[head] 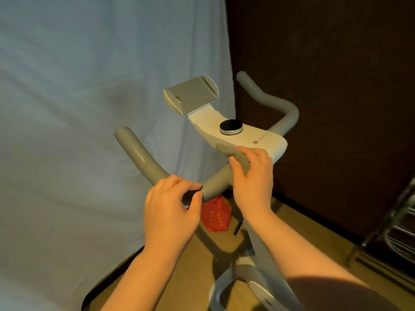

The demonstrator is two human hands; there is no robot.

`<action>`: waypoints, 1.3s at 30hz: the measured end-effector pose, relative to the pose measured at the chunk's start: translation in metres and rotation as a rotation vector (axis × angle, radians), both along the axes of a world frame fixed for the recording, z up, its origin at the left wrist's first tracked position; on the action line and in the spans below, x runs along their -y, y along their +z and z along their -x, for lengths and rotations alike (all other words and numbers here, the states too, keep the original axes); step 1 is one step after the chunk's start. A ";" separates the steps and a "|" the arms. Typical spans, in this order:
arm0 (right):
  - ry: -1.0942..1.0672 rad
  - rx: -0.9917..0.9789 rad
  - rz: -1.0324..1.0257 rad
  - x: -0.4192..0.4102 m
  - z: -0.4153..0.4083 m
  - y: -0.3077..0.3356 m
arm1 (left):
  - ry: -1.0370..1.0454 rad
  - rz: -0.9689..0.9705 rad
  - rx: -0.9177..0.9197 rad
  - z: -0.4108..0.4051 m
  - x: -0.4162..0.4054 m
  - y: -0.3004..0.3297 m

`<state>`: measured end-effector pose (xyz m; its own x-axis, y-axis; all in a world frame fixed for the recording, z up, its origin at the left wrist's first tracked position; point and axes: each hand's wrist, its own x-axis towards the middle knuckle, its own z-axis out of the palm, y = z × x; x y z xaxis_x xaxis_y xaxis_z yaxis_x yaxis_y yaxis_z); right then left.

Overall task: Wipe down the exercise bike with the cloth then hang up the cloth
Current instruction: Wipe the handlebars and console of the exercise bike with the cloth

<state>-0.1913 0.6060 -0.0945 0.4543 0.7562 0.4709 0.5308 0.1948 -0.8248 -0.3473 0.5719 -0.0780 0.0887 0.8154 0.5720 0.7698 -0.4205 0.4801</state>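
Note:
The exercise bike has grey foam handlebars (141, 156), a white console (260, 140) with a round black knob (230, 127), and a grey device holder (190, 94) at the front. My right hand (251, 176) presses a small grey cloth (235, 154) against the near edge of the console, where the left bar meets it. My left hand (173, 209) is curled around the bend of the left handlebar. The bike's grey frame and flywheel cover (258, 286) show below my arms.
A pale blue sheet (78, 108) hangs at the left and a dark curtain (336, 75) at the right. A red spotted item (215, 217) sits under the handlebar. A metal rack (399, 232) stands at the right edge on the wooden floor (314, 239).

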 end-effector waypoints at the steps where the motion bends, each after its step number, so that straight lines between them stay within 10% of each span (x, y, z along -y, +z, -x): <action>1: -0.061 -0.131 -0.013 0.000 0.006 0.000 | -0.011 -0.004 -0.020 0.001 -0.003 0.003; 9: -0.372 -0.793 -0.119 -0.007 0.029 0.000 | -0.129 0.051 -0.004 0.011 -0.018 0.008; 18: -0.475 -0.878 -0.134 -0.015 0.038 -0.005 | -0.244 0.057 0.029 0.020 -0.026 0.005; 31: -0.118 0.276 0.160 0.044 0.070 0.011 | -0.215 0.013 0.194 0.055 -0.030 -0.010; 39: 0.044 0.417 0.145 0.048 0.060 0.017 | -0.191 0.006 0.288 0.057 -0.021 -0.017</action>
